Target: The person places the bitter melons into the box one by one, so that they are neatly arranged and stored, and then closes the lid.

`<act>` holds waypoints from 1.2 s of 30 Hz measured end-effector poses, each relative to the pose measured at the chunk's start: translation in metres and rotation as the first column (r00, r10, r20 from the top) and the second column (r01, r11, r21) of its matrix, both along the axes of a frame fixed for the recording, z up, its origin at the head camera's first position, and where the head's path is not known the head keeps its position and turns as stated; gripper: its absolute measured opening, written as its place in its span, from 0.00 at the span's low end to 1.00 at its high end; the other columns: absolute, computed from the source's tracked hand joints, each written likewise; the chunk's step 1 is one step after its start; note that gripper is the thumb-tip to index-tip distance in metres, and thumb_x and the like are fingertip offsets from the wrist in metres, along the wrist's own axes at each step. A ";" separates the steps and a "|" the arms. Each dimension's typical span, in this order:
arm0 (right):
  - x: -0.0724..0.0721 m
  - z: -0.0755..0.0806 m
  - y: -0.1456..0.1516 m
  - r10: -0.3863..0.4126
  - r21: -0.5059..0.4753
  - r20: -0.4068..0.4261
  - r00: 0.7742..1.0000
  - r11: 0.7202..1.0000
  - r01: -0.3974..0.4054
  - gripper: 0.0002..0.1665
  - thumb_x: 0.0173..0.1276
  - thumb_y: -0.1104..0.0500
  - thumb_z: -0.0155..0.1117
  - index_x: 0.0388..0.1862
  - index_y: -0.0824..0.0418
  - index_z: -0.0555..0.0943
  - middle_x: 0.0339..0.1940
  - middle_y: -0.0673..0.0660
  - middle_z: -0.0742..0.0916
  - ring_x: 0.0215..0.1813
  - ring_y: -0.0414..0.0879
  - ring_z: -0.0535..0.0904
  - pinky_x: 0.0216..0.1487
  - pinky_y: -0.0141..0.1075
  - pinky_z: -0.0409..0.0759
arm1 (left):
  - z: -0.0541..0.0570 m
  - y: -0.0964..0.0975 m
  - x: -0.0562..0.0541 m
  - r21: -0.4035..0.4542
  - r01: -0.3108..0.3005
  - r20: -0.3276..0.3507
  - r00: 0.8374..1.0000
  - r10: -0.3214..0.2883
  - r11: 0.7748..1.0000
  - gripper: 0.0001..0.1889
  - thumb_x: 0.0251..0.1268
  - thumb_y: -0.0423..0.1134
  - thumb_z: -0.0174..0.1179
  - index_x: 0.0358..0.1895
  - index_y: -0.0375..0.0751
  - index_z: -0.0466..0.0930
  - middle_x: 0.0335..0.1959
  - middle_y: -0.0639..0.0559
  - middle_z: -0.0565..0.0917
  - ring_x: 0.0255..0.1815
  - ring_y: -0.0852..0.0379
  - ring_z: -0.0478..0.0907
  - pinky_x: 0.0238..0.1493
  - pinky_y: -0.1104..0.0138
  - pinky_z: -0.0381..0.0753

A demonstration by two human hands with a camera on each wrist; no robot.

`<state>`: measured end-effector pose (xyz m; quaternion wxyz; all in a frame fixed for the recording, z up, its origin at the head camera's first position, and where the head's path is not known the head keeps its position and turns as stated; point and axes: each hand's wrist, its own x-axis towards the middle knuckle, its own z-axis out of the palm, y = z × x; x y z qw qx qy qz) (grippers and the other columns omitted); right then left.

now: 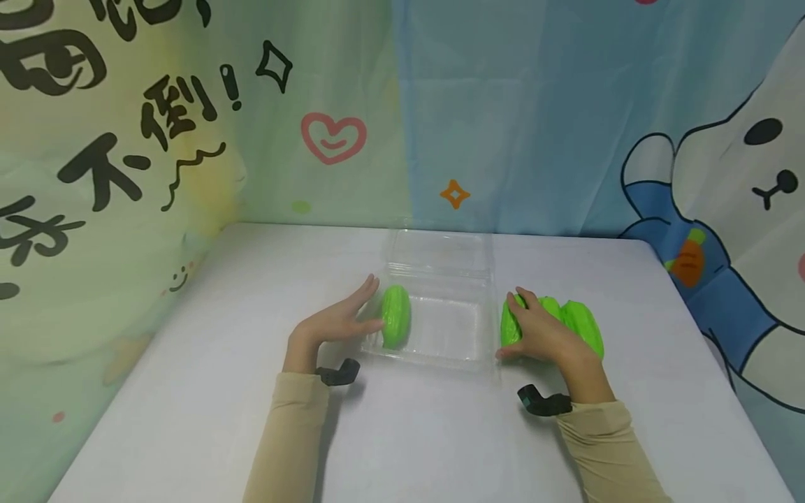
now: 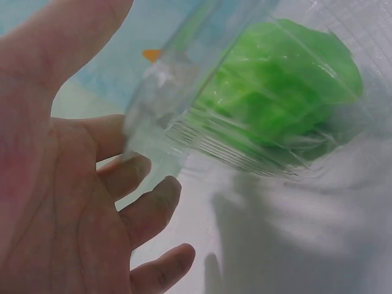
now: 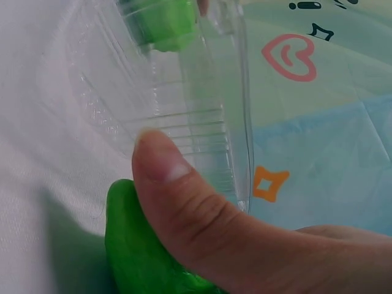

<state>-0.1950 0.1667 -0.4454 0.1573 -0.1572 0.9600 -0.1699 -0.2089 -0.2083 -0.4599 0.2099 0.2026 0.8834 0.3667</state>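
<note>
A clear plastic clamshell box (image 1: 449, 328) lies open in the middle of the table, its lid (image 1: 440, 250) folded back toward the wall. One bright green, ridged bitter melon (image 1: 395, 318) sits inside at the left end. My left hand (image 1: 336, 323), fingers extended, is at the box's left edge; the left wrist view shows no object in its palm. To the right of the box, my right hand (image 1: 546, 334) grips another green bitter melon (image 1: 508, 325), thumb at its near end and fingers over its far end. Two more bitter melons (image 1: 583, 325) lie beside it, partly hidden by that hand.
White cloth covers the table (image 1: 415, 433). Behind it hangs a printed curtain (image 1: 534, 119) with a heart and a cartoon bear. Each wrist wears a small black camera (image 1: 339, 372).
</note>
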 end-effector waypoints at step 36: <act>0.003 0.004 0.002 -0.004 -0.032 -0.033 0.999 0.999 0.003 0.71 0.41 0.46 0.81 0.73 0.76 0.51 0.70 0.78 0.53 0.67 0.74 0.60 0.59 0.61 0.71 | -0.002 0.002 -0.002 -0.026 -0.006 0.005 1.000 0.006 1.000 0.49 0.64 0.61 0.55 0.77 0.47 0.32 0.78 0.52 0.32 0.79 0.54 0.32 0.78 0.57 0.42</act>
